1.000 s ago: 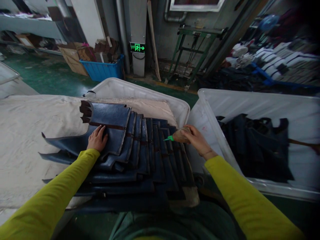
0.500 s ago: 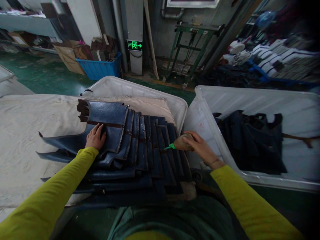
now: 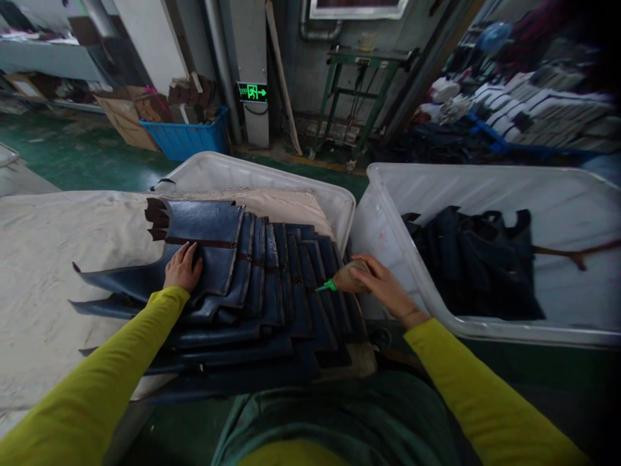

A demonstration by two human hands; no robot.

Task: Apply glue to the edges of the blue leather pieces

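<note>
Several dark blue leather-like pieces (image 3: pixel 208 220) with brown strips lie overlapped like a fan on a cloth-covered surface. My left hand (image 3: pixel 183 266) rests flat on the top piece, fingers stretched out. In my right hand (image 3: pixel 385 287) is a brownish squeeze bottle (image 3: pixel 352 277) with a green nozzle (image 3: pixel 328 285). The bottle is held on its side, its nozzle pointing left over the right part of the fanned pieces. Whether the tip touches them I cannot tell. Wet-looking shiny lines show along some of the edges.
A white bin (image 3: pixel 383 213) on the right holds dark blue pieces (image 3: pixel 475 272). Behind the work surface is the rim of another white bin (image 3: pixel 272 169). Farther back stand a blue crate (image 3: pixel 187 137), a green metal stand (image 3: pixel 334 97) and a lit exit sign (image 3: pixel 253 92).
The view has shifted slightly, so the background sits a little to the left. Both hands keep nearly the same places, and the bottle stays in my right hand.
</note>
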